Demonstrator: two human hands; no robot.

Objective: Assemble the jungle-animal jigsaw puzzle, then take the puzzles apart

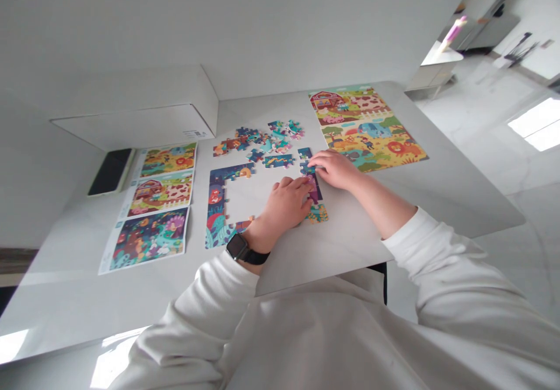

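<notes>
A partly joined jigsaw puzzle (pixel 216 188) lies on the table, its dark blue and green border framing bare tabletop. My left hand (pixel 286 203), with a black watch (pixel 238 247) at the wrist, rests over the lower right of this frame. Its fingers lie apart on the purple pieces (pixel 312 188) of the right border. Just above, the fingertips of my right hand (pixel 335 168) are closed on a dark blue puzzle piece (pixel 306 167) at the upper right side. Beyond the frame lie a joined strip (pixel 279 161) and several loose puzzle pieces (pixel 249 136).
To the right lies a completed farm and safari puzzle (pixel 376 127). On the left are a sheet of reference pictures (pixel 151 235) and a phone (pixel 111 171). A white box (pixel 175 118) stands behind them against the wall. The table's rounded edge (pixel 518 218) is at right.
</notes>
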